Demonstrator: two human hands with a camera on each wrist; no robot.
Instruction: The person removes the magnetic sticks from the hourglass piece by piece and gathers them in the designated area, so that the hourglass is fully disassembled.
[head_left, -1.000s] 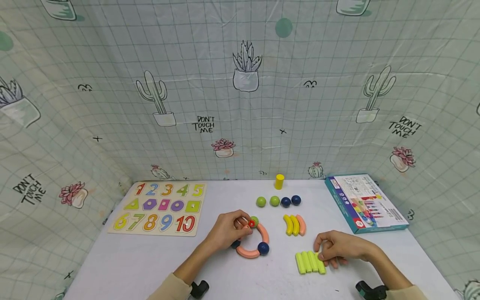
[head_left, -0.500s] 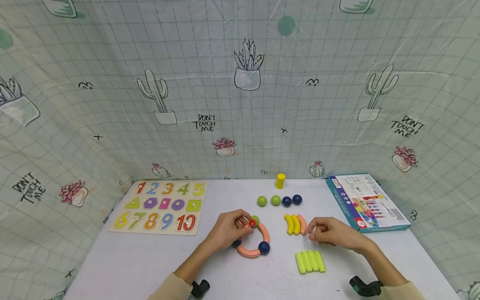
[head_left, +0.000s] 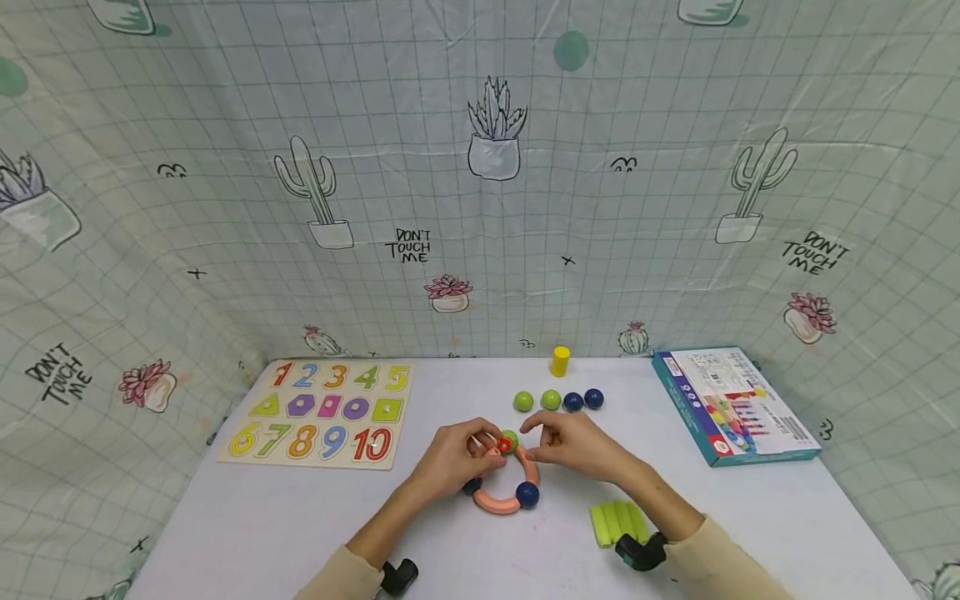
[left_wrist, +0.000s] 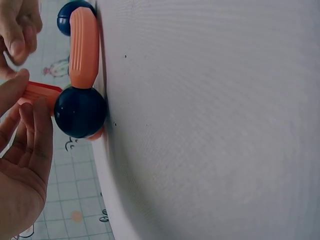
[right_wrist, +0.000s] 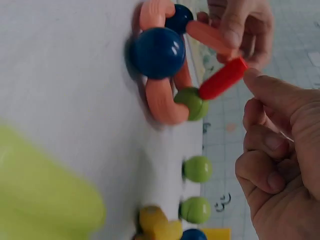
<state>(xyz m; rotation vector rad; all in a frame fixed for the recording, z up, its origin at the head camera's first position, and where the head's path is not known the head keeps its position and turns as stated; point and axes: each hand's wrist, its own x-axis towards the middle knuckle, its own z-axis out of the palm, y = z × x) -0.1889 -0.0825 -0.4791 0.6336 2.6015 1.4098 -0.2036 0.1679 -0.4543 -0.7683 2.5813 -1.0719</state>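
On the white table, a ring of curved orange magnetic sticks and balls [head_left: 497, 503] includes two dark blue balls [right_wrist: 159, 52] and a green ball [right_wrist: 191, 102]. My left hand [head_left: 453, 458] pinches an orange magnetic stick [right_wrist: 212, 38] that slants up from one blue ball. A red magnetic stick [right_wrist: 224, 79] rises tilted from the green ball, its upper end close by my left fingers. My right hand [head_left: 573, 446] is at the ring's right side, thumb and index finger spread apart around the green ball's side, holding nothing. Its thumb overlaps the red stick's tip in the right wrist view.
Several lime sticks [head_left: 617, 521] lie under the right wrist. Behind the hands are two green balls [head_left: 523, 401], two blue balls [head_left: 594, 398] and a yellow cylinder [head_left: 560, 362]. Yellow curved sticks [right_wrist: 155, 221] lie near the right hand. A number board [head_left: 318, 414] and a box [head_left: 735, 406] flank them.
My right hand has moved from the lime sticks, up past the curved sticks, and left to the ring. My left hand keeps its pinch in the same place.
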